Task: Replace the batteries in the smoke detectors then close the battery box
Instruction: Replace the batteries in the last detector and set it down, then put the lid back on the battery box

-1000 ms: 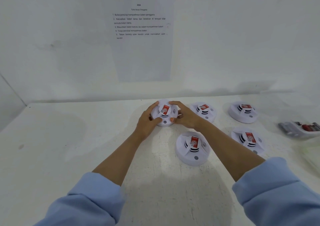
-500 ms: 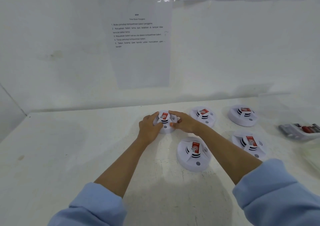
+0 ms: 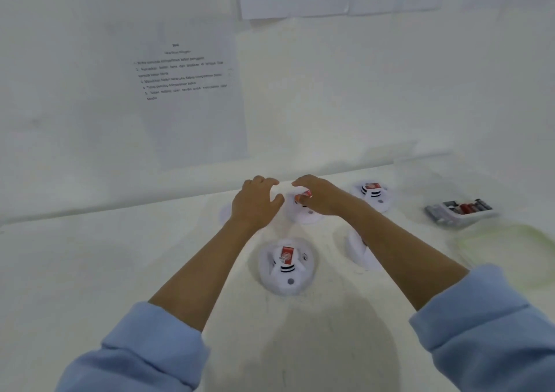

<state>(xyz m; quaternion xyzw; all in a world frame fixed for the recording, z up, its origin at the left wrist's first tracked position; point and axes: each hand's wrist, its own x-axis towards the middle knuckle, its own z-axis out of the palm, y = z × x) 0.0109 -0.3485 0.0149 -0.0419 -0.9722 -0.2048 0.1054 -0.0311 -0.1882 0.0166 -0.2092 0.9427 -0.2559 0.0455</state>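
Observation:
Several white round smoke detectors with red labels lie on the white table. My left hand (image 3: 255, 202) hovers with loosely curled fingers and holds nothing; a sliver of the back-left detector (image 3: 223, 213) shows beside its wrist. My right hand (image 3: 318, 196) hangs over the back-middle detector (image 3: 304, 214), fingers curved, thumb near its red label; the blur hides whether they touch. Another detector (image 3: 374, 195) sits at the back right, one (image 3: 286, 267) lies in front, and my right forearm covers most of a further detector (image 3: 360, 253). The open battery box (image 3: 459, 211) stands at the far right.
A clear plastic lid (image 3: 504, 250) lies on the table in front of the battery box. The wall with taped instruction sheets (image 3: 186, 91) rises right behind the back row of detectors. Bare table surface (image 3: 105, 256) stretches to the left.
Both hands let go of the back-left detector, lifted, and moved right toward the back-middle detector. The camera tilted up and turned.

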